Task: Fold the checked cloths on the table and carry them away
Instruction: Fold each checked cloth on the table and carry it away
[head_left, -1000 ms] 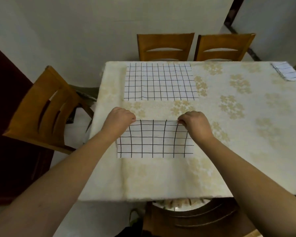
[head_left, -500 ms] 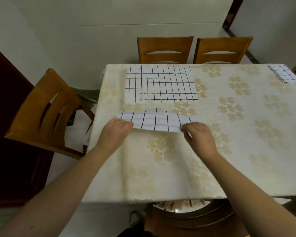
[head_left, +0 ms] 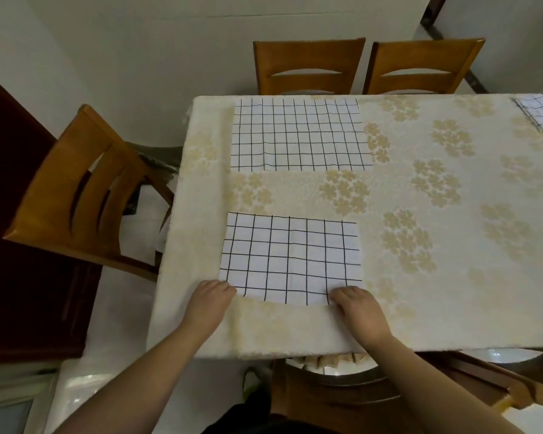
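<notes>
Now, near cloth (head_left: pixel 290 258): flat on the table (head_left: pixel 452 277) just ahead of both hands; half a second ago it was a narrow lifted strip, a second ago a shorter folded panel.
Left hand (head_left: pixel 212 300): pinches the near-left corner.
Right hand (head_left: pixel 356 305): pinches the near-right corner.
Meaning: apparently opened or turned over, so folding is unfinished.
Far cloth (head_left: pixel 298 134): unfolded, well beyond the hands.
Folded cloth (head_left: pixel 538 112): far right corner.
</notes>
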`<state>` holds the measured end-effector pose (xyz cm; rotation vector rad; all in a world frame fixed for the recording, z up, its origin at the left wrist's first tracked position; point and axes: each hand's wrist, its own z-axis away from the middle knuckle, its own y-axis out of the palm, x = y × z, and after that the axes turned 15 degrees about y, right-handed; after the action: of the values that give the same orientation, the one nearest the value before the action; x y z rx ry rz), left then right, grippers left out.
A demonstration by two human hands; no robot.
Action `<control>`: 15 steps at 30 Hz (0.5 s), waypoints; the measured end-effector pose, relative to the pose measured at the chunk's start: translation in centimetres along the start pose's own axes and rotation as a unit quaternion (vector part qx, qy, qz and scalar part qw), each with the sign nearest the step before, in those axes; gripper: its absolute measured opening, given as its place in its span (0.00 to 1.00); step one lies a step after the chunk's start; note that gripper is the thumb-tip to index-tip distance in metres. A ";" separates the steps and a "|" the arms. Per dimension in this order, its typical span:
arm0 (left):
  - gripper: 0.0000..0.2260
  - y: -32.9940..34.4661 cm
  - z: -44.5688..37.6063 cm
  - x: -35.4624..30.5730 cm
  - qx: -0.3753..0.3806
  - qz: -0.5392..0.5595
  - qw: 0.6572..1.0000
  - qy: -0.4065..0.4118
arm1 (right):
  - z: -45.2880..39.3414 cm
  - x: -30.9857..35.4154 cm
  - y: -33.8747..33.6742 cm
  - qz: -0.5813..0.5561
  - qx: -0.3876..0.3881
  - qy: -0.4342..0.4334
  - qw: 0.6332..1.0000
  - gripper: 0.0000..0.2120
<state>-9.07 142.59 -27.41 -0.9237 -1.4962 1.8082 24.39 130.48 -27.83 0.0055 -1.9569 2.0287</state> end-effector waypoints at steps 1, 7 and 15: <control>0.17 0.0 0.1 0.1 0.001 -0.003 1.000 0.000 | 0.1 0.1 0.1 0.003 0.002 -0.001 1.000 0.17; 0.17 -0.3 0.2 0.1 0.001 -0.017 1.000 0.013 | 0.0 1.0 0.8 -0.002 0.007 -0.022 1.000 0.14; 0.16 0.2 0.5 -0.1 -0.014 -0.022 0.999 0.025 | 0.3 4.5 2.6 0.003 0.036 -0.062 0.997 0.25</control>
<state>-9.39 142.19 -27.52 -0.9343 -1.5021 1.7249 19.43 131.20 -29.32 0.1465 -1.9558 2.1491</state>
